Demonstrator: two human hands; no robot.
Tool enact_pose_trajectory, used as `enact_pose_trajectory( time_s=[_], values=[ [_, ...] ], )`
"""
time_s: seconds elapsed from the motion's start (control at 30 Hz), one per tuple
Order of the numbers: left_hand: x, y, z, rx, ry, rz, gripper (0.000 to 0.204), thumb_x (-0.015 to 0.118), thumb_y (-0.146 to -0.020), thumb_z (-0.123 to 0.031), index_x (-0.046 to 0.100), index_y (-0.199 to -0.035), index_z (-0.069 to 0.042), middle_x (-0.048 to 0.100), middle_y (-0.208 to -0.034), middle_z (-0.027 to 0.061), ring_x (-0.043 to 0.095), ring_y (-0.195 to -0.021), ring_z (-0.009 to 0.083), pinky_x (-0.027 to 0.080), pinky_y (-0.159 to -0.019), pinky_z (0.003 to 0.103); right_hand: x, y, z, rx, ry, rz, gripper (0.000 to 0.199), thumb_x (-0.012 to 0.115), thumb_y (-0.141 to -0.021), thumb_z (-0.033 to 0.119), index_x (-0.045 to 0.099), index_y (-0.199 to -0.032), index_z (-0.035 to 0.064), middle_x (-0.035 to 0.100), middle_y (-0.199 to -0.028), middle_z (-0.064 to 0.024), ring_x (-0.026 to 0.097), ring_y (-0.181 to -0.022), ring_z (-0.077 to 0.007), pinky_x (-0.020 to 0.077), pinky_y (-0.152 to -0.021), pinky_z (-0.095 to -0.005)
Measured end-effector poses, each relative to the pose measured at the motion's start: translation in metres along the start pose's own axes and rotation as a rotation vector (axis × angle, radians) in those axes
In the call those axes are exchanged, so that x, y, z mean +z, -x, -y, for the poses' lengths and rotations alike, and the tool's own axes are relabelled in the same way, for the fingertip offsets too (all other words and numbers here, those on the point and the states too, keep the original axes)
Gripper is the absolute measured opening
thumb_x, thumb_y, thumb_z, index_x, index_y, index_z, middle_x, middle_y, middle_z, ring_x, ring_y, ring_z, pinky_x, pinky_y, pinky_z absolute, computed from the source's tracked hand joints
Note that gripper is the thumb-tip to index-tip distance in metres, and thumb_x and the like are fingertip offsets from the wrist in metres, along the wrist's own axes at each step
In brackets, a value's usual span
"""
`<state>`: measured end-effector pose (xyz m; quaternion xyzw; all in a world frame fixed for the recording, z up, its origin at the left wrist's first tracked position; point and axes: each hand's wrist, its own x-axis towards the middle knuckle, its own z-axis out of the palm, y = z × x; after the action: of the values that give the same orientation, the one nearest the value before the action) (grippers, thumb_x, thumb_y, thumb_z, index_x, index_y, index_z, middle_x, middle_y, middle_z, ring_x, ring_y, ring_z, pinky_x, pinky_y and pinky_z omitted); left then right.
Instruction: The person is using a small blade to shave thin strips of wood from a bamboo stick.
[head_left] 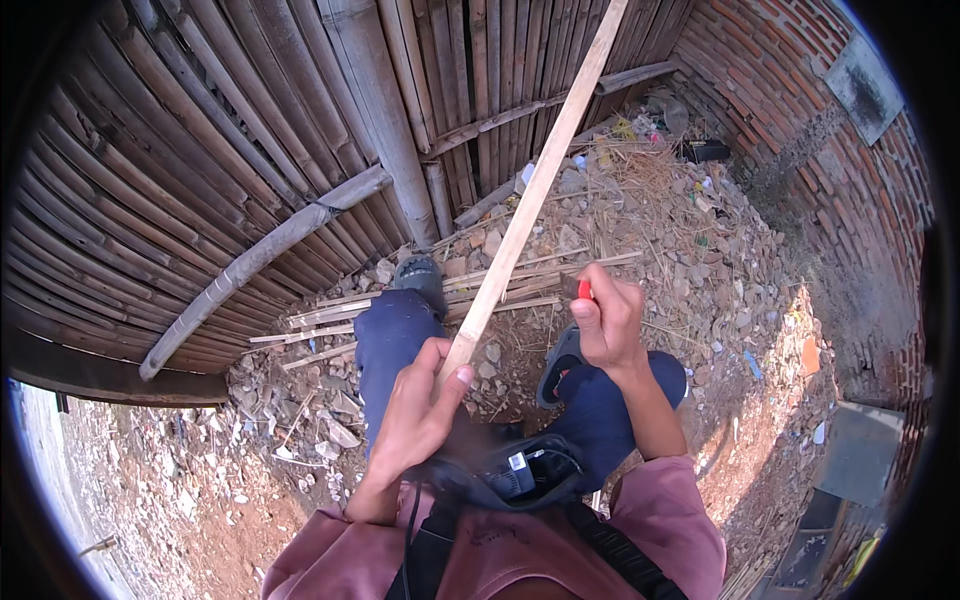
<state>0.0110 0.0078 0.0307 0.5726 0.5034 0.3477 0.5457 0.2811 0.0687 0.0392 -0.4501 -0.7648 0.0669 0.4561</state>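
A long, pale bamboo strip slants up from my lap toward the far bamboo wall. My left hand is closed around its near end, thumb laid along the face. To the right of the strip, my right hand is closed on a small red-handled knife. Its short, dark blade points left toward the strip, with a gap between them. Most of the handle is hidden inside my fist. Several thin bamboo strips lie on the ground around my feet.
A bamboo wall with a thick post rises ahead and to the left. A brick wall stands on the right. Rubble and straw cover the ground. A black open bag hangs at my waist.
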Motion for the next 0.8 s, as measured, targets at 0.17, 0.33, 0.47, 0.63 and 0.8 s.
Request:
enact_pose_trajectory(
  time_s=[0.17, 0.33, 0.47, 0.63, 0.8],
  values=[
    [0.005, 0.000, -0.009, 0.057, -0.017, 0.000, 0.018, 0.063, -0.107, -0.015, 0.059, -0.115, 0.000, 0.066, -0.078, 0.0085, 0.061, -0.067, 0.0181, 0.047, -0.064, 0.035, 0.023, 0.002, 0.013, -0.244, 0.077, 0.143, 0.049, 0.068, -0.100, 0.051, 0.057, -0.081, 0.0074, 0.056, -0.065, -0.0070, 0.063, -0.055, -0.0278, 0.0468, -0.051, -0.0393],
    [0.012, 0.001, -0.012, 0.181, -0.064, -0.007, 0.012, 0.064, -0.106, -0.012, 0.061, -0.111, -0.001, 0.057, -0.069, -0.0024, 0.049, -0.057, 0.0057, 0.037, -0.053, 0.027, 0.021, 0.000, 0.011, -0.215, 0.131, 0.128, 0.049, 0.069, -0.099, 0.050, 0.056, -0.080, 0.0074, 0.057, -0.066, -0.0066, 0.064, -0.056, -0.0273, 0.0473, -0.050, -0.0392],
    [0.016, 0.001, -0.009, 0.304, -0.159, -0.063, 0.011, 0.065, -0.104, -0.009, 0.061, -0.109, 0.000, 0.060, -0.068, 0.0016, 0.051, -0.056, 0.0096, 0.038, -0.053, 0.029, 0.016, -0.002, 0.010, -0.197, 0.165, 0.088, 0.050, 0.068, -0.099, 0.052, 0.055, -0.079, 0.0079, 0.056, -0.065, -0.0062, 0.063, -0.055, -0.0269, 0.0472, -0.050, -0.0390],
    [0.016, 0.005, -0.014, 0.254, -0.173, -0.037, 0.010, 0.066, -0.102, -0.007, 0.062, -0.108, 0.001, 0.061, -0.069, 0.0041, 0.053, -0.057, 0.0115, 0.039, -0.054, 0.030, 0.013, -0.001, 0.009, -0.214, 0.203, 0.064, 0.051, 0.066, -0.100, 0.053, 0.054, -0.077, 0.0086, 0.055, -0.065, -0.0057, 0.062, -0.055, -0.0264, 0.0471, -0.050, -0.0385],
    [0.015, 0.005, -0.011, 0.255, -0.169, -0.034, 0.010, 0.065, -0.103, -0.007, 0.062, -0.108, 0.001, 0.060, -0.069, 0.0049, 0.053, -0.058, 0.0124, 0.040, -0.055, 0.031, 0.013, -0.006, 0.009, -0.243, 0.260, 0.036, 0.052, 0.066, -0.099, 0.054, 0.055, -0.076, 0.0091, 0.055, -0.065, -0.0050, 0.062, -0.055, -0.0258, 0.0470, -0.052, -0.0377]
  ],
)
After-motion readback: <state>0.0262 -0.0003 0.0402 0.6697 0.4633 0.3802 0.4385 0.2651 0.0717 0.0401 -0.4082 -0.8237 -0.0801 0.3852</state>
